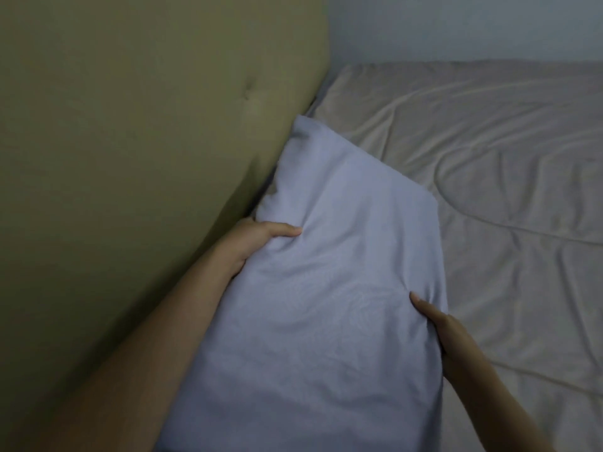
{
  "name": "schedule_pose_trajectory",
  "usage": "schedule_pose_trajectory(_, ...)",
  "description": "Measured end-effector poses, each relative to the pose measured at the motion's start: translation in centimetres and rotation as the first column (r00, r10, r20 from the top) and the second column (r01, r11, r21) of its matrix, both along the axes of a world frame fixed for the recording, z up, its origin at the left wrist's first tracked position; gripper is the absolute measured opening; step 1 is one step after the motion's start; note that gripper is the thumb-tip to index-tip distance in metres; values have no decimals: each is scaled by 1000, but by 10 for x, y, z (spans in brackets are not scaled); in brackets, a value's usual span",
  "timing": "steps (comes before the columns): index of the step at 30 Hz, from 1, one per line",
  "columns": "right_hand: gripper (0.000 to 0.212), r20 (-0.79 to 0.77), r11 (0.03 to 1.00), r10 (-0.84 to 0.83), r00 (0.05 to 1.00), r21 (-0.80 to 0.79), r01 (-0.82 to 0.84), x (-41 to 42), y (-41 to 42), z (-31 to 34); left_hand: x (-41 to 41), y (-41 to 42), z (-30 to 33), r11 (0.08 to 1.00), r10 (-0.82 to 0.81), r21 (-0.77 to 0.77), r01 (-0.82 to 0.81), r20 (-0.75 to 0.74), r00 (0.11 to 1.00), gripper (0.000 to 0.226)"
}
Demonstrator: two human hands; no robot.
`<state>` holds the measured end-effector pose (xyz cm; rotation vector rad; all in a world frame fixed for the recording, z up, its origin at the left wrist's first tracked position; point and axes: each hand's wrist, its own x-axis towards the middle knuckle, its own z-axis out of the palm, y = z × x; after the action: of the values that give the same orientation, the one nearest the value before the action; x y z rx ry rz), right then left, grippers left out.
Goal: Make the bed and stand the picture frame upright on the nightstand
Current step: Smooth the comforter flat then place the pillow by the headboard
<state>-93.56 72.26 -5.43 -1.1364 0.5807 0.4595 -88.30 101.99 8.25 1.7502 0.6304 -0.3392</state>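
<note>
Pale pillow [326,288] fills the near view, its long axis running from the near edge away toward the olive headboard [130,125] on the left. Left hand [257,239] grips its left edge, right hand [440,324] its right edge, fingers curled into the cloth. Beige bedsheet [489,158] stretches right, wrinkled, to the far wall [456,24].

Pale lavender-white soft rectangular fabric pillow [326,272]: creased, lying lengthwise beside the olive padded headboard, upon my bed's beige wrinkled cloth cover [489,158], which lies spread across the mattress. Picture frame and nightstand: out of view.
</note>
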Motion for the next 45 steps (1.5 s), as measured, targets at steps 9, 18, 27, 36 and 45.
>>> schedule_pose_trajectory(9, 51, -19, 964, 52, 998, 261, -45, 32, 153, -38, 34, 103, 28, 944, -60, 330, 24, 100, 993, 77)
schedule_pose_trajectory(18, 38, 5, 965, 95, 995, 244, -93, 45, 194, -64, 35, 129, 15, 808, -125, 585, 79, 38, 991, 86)
schedule_pose_trajectory(27, 53, 40, 958, 111, 993, 263, -118, 58, 204, -81, 49, 132, 14, 742, -117, 667, 59, 43, 992, 79)
schedule_pose_trajectory(36, 79, -13, 999, -24, 1000, -45, 23, 55, 208, -83, 57, 133, 6, 627, -205, 776, 71, 76, 976, 88)
schedule_pose_trajectory(45, 84, 409, 473, 214, 887, -838, 272, 34, 230, -61, 34, 104, -4, -45, -615, 998, -34, -1, 788, 82)
